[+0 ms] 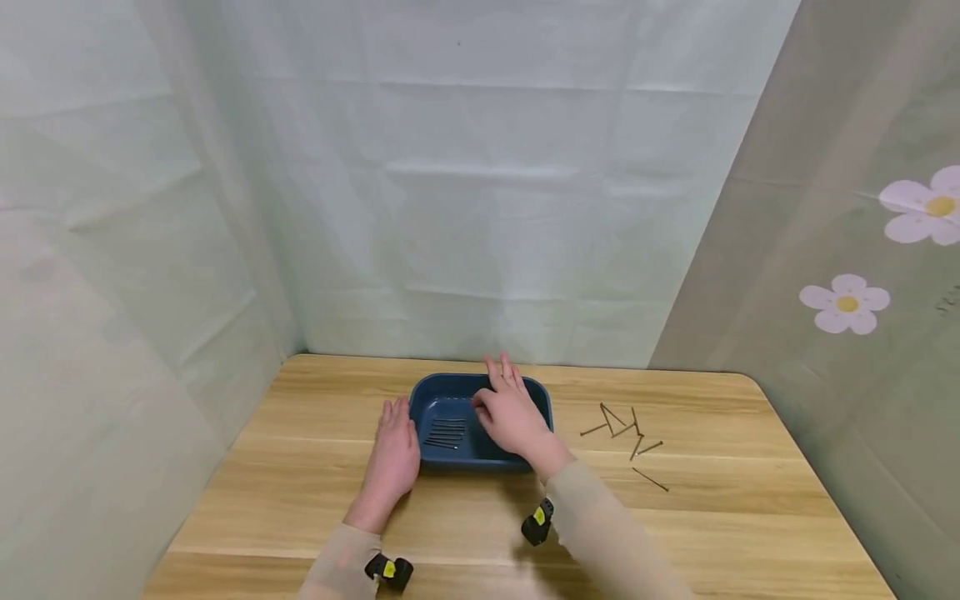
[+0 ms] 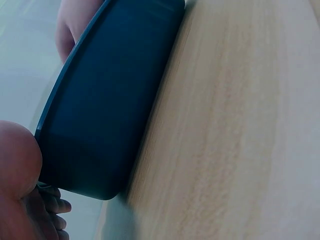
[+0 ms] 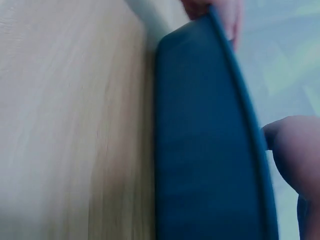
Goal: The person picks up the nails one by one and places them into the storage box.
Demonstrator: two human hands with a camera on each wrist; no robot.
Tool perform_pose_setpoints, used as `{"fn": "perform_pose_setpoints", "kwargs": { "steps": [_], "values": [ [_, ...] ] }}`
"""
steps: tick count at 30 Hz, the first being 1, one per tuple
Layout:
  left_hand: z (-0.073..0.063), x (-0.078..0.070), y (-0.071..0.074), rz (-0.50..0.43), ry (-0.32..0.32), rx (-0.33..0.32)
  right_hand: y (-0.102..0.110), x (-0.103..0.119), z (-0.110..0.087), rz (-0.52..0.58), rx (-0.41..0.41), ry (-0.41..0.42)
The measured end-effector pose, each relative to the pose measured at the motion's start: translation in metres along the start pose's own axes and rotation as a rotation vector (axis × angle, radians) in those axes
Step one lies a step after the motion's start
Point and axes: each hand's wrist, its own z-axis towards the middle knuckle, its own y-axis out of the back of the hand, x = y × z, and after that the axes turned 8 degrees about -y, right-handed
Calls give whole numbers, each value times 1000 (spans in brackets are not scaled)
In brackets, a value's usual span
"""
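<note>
A dark blue rectangular tray [image 1: 472, 463] stands on the table, with several nails [image 1: 447, 433] lying side by side in its left half. My left hand [image 1: 395, 450] rests along the tray's left end, its fingers extended; in the left wrist view the thumb [image 2: 19, 160] is at the rim. Over the tray's right half reaches my right hand [image 1: 513, 418]. Its thumb and index finger bend together inside the tray, near the nails, while the other fingers stretch toward the far rim. I cannot tell whether a nail is between those fingertips.
More nails [image 1: 636, 432] lie scattered on the wooden table [image 1: 720, 500] right of the tray, one apart and nearer. A pale cloth [image 1: 480, 208] hangs behind the table's far edge. Flower-printed fabric [image 1: 847, 304] hangs on the right.
</note>
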Motion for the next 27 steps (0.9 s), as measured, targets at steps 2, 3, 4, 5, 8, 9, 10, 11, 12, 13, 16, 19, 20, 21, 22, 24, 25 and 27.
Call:
{"fn": "perform_pose_setpoints", "kwargs": {
  "steps": [2,3,4,5,8,9,10,11,12,13,16,19,20,21,22,24,25,27],
  "values": [
    [1,2,1,0,-3,-1,8,-5,-7,43,-30,4],
    [2,3,1,1,-2,0,11,-8,-10,61,-40,5],
    [2,4,1,3,-4,-3,14,-11,-14,77,-51,3],
    [2,5,1,6,-2,-4,16,-14,-18,95,-61,4],
    [2,7,1,9,6,0,24,-25,-31,151,-81,-6],
    [2,8,1,10,8,1,26,-29,-36,164,-88,-14],
    [3,8,1,12,9,0,28,-33,-41,178,-94,-25],
    [3,8,1,12,9,0,31,-37,-46,188,-98,-39],
    [3,8,1,11,9,1,33,-41,-51,201,-101,-55],
    [3,8,0,10,7,1,34,-46,-56,208,-104,-74],
    [4,7,0,7,0,-6,38,-64,-71,227,-121,-110],
    [5,6,-1,4,-5,-14,40,-84,-86,225,-144,-142],
    [5,6,-1,3,-7,-18,40,-91,-91,226,-151,-152],
    [5,6,-2,5,-7,-18,40,-97,-97,222,-156,-166],
    [6,6,-2,4,-5,-16,41,-104,-103,222,-159,-184],
    [6,6,-2,2,-6,-13,43,-117,-115,226,-167,-218],
    [7,6,-2,1,-8,-13,44,-123,-121,234,-164,-237],
    [7,6,-3,1,-7,-11,48,-135,-132,244,-159,-271]
  ]
}}
